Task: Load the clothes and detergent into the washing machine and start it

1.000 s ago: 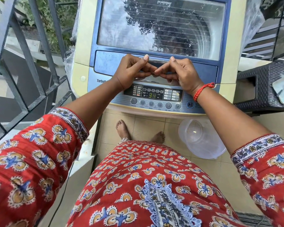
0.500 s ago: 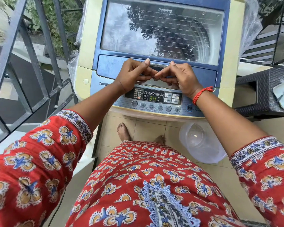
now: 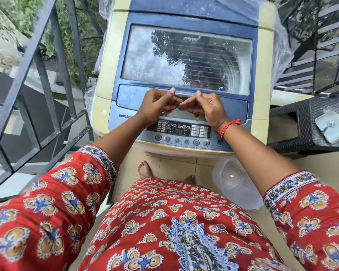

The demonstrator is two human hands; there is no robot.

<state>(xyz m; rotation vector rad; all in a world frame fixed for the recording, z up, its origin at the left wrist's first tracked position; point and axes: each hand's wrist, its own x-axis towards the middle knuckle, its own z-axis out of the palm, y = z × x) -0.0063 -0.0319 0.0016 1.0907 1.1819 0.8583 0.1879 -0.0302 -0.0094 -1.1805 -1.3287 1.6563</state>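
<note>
Hands unmoved: left hand (image 3: 157,106), right hand (image 3: 205,106) still curled on lid handle (image 3: 181,98).

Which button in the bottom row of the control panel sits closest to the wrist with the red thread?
The play/pause button, at the row's far right end, just below the red thread on the right wrist. It is blue-ringed; the others are grey and lie further left.

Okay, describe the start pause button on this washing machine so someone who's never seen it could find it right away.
Find the washing machine with its blue glass lid, then drop to the control panel along its near edge. Below the lit display runs a row of round grey buttons. The start/pause button sits at the row's right end, just under the right wrist's red thread bracelet; it alone is blue-ringed with a play-pause symbol.
</note>
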